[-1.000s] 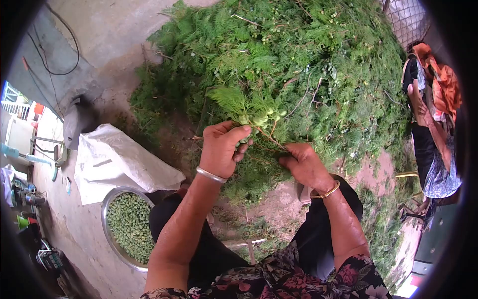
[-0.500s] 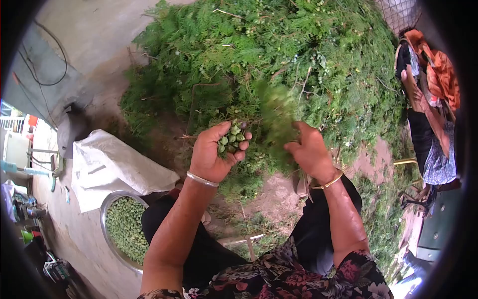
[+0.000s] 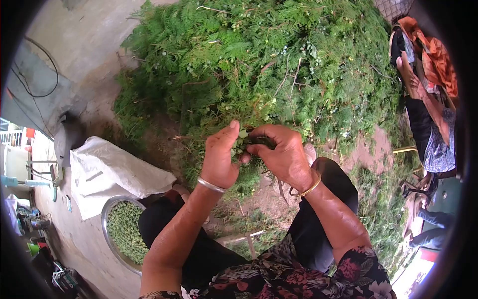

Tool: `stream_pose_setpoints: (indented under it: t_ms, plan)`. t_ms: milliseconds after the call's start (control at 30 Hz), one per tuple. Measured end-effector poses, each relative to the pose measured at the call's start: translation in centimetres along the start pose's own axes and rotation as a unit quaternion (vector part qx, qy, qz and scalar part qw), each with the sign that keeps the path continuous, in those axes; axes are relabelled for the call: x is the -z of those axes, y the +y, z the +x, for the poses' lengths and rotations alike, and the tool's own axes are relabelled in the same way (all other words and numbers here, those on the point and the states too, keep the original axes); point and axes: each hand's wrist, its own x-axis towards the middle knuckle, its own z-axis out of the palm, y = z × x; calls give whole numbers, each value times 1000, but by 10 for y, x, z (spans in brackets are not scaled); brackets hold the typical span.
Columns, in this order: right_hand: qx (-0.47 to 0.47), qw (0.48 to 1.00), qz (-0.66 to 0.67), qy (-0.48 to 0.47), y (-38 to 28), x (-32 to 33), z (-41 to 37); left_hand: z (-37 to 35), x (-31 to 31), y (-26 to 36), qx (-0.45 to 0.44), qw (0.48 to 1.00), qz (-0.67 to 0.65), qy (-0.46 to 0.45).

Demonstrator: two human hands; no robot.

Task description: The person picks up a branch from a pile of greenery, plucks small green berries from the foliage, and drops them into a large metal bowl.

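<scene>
My left hand point(image 3: 219, 155) is cupped around small green seed cones point(image 3: 243, 134), most of them hidden behind its fingers and thumb. My right hand point(image 3: 285, 153) meets it from the right, thumb and forefinger pinched close to the cones. Whatever lies in that pinch is too small and covered to make out. Just beyond both hands rises a large heap of green conifer branches point(image 3: 239, 65) with flat, scaly sprays and small pale cones among them.
At lower left a round metal basin point(image 3: 106, 219) holds many green cones. Beside it lies a white sack point(image 3: 114, 172). On the right another person's arm point(image 3: 430, 107) reaches near orange cloth point(image 3: 433, 55). A cable point(image 3: 52, 74) hangs at upper left.
My right hand has moved left to my left hand. The blurred green sprig it held no longer shows in its fingers. The cones in my left hand are now more covered.
</scene>
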Motion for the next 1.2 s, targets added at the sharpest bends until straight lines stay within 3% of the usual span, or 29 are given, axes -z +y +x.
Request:
stream_pose_setpoints:
  t_ms: [233, 300, 467, 533, 667, 867, 933, 1100, 1200]
  plan:
    - [-2, 1000, -28, 10, -2, 0, 2, 3, -4, -7, -6, 999, 24, 38]
    - [-78, 997, 11, -11, -1, 2, 2, 5, 1, -10, -1, 999, 36, 34]
    - [-68, 998, -10, -4, 10, 14, 4, 4, 4, 0, -2, 999, 44, 29]
    - [-78, 997, -13, -6, 6, 18, 4, 2, 5, 8, 43, 999, -17, 2]
    - [-36, 998, 40, -25, 5, 14, 1, 0, -3, 2, 36, 998, -41, 19]
    - [-14, 999, 26, -15, 12, 9, 1, 0, -14, -10, -11, 999, 44, 23]
    - [-70, 997, 12, -14, 9, 9, 1, 1, -11, -9, -15, 996, 85, 1]
    - [-90, 995, 4, -42, 15, 12, 1, -2, -15, -1, 2, 991, 136, 2]
    - [-68, 997, -5, -37, 13, 11, 0, -5, -14, 10, 74, 986, 131, 67]
